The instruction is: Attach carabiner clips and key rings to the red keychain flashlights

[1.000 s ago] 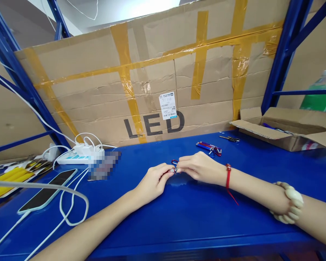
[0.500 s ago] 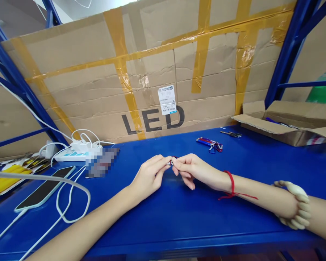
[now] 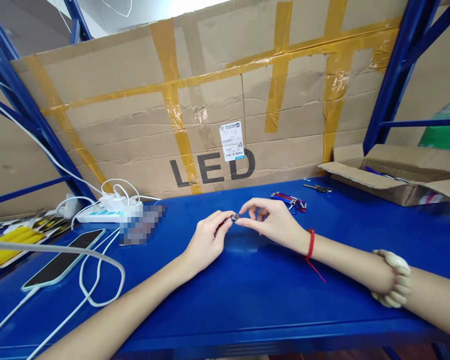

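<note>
Small metal thing (image 3: 231, 218) w/ a dark red part is sitting in L hand (image 3: 206, 241), over mid counter (image 3: 262, 300); L thumb + fingers are pinching it. R hand (image 3: 275, 225) is holding thumb + index curved at its free end; can't tell if R fingers are gripping it. Red/blue sticks (image 3: 285, 198) w/ clips are lying just behind R hand, keys (image 3: 318, 188) to their R, then open cardbd box (image 3: 422, 195). Phone (image 3: 63, 260) + power strip (image 3: 93, 215) w/ white cables are lying on L side.
</note>
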Tool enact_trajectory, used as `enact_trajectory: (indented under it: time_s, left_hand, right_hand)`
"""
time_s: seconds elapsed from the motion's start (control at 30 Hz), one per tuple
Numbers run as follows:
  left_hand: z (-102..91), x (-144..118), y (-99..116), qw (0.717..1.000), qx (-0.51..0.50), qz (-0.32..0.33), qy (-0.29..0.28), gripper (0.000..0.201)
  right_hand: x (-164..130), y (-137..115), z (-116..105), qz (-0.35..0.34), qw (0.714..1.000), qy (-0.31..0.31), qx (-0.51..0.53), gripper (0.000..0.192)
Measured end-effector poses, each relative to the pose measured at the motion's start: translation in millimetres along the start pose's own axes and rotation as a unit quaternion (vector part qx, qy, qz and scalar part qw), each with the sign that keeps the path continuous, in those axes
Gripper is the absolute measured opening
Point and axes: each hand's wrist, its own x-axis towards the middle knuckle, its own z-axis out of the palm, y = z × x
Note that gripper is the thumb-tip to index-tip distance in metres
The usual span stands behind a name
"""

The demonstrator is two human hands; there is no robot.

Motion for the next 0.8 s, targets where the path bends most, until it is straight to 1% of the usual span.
enact_trajectory:
  time_s: [0.07,0.1,0.17,0.27,0.37,0.47,0.6,0.7,0.8]
  left_hand:
    - [0.2,0,1,1.0,-0.006,-0.011,-0.008,0.022]
    - [0.2,0,1,1.0,-0.006,-0.013,-0.015,0.022]
    - [0.0,-1,1,0.999,-0.008,-0.011,-0.029,0.022]
    - [-1.6,-2,2,0.998,-0.022,0.003,-0.052,0.023]
    - [-4.0,-3,5,0.996,-0.041,0.005,-0.081,0.022]
    - [-4.7,-5,7,0.993,-0.064,-0.014,-0.098,0.017]
    - [-2.5,-9,6,0.992,-0.08,-0.034,-0.091,0.007]
    - [-1.0,-11,4,0.993,-0.073,-0.011,-0.093,0.007]
    - [-0.8,-10,4,0.996,-0.067,0.013,-0.065,0.007]
  right_hand:
    - [0,3,-4,-0.102,0.992,0.031,-0.07,0.029]
    - [0,4,-6,-0.136,0.986,0.034,-0.09,0.025]
    - [-1,5,-8,-0.17,0.978,0.038,-0.112,0.021]
    - [-1,4,-8,-0.179,0.976,0.039,-0.117,0.021]
    - [-1,1,-7,-0.151,0.985,0.024,-0.084,0.018]
    - [-1,-2,-7,-0.102,0.994,0.003,-0.046,0.014]
    - [-1,-1,-8,-0.041,0.998,-0.046,-0.009,0.01]
    - [-1,1,-8,0.0,0.996,-0.089,0.023,0.009]
    - [-1,0,-7,0.05,0.989,-0.108,0.085,0.015]
